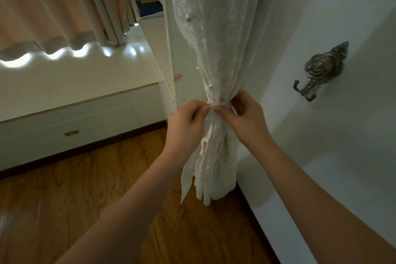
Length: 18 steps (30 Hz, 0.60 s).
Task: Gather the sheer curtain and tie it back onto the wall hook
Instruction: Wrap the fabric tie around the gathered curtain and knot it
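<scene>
Head view. The curtain [222,49] hangs down the centre of the frame and is drawn into a narrow neck just below mid-height, where a thin white tie [220,104] circles it. Below the neck the fabric flares out again and ends in loose folds above the wooden floor [85,188]. Cinching at this height keeps the upper fabric compact and leaves a short tail clear of the floor.

The left hand [185,122], centre frame, is closed in a pinch on the tie at the front left of the neck, thumb and forefinger pressed together on the cloth. The right hand [246,115] is curled around the right side of the neck, its fingers [222,111] meeting the left hand's at the tie. Both hands therefore grip the same point from opposite sides. Judged from this, the step in hand is tightening or knotting the tie, with each hand holding one end so tension stays even.

The hook [321,70], a dark metal rose shape with two prongs below, is mounted on the white wall [342,6] at right of frame, well apart from the curtain and slightly above the neck. Nothing hangs on it. The curtain is gathered but not yet attached; the bundle must be carried rightward to reach the prongs.

At upper left, a pink drape [42,2] hangs over a white ledge [75,75].
</scene>
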Tool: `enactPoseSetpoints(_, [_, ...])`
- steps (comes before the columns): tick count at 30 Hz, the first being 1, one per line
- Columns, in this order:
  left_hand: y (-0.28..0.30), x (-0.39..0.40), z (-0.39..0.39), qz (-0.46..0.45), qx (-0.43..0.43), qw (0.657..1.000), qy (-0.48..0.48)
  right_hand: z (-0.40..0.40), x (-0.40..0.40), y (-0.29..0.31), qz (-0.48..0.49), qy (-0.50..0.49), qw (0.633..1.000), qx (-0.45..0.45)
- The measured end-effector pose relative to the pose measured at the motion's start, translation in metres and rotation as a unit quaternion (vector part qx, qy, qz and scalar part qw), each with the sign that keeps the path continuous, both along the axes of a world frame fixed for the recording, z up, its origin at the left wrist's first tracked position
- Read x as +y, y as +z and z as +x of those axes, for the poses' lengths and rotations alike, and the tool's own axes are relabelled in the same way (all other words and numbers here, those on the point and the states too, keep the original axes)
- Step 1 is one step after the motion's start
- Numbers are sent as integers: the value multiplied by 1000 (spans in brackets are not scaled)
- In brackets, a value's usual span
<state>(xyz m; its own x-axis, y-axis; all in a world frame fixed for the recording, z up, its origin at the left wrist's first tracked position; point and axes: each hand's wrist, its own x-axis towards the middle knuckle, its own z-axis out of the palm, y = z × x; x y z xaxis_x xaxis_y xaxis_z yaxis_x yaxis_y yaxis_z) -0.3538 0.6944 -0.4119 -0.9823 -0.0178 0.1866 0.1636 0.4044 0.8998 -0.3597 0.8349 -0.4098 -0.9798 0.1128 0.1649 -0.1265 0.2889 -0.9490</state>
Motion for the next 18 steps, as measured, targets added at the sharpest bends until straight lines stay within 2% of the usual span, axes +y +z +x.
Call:
enactPoseSetpoints(6, [1, 1, -2, -7, 12, 1000, -3, -5, 4, 0, -8, 43, 999, -24])
enactPoseSetpoints(12, [-5, 5, -2, 56, -31, 998, 9, -9, 5, 4, 5, 43, 999, -17])
enactPoseSetpoints(16, [-6, -9, -4, 49, -109, 991, -68, -9, 6, 3, 4, 39, 999, -27])
enactPoseSetpoints(18, [-4, -22, -4, -16, -138, 983, -118, -11, 10, 4, -2, 35, 999, -36])
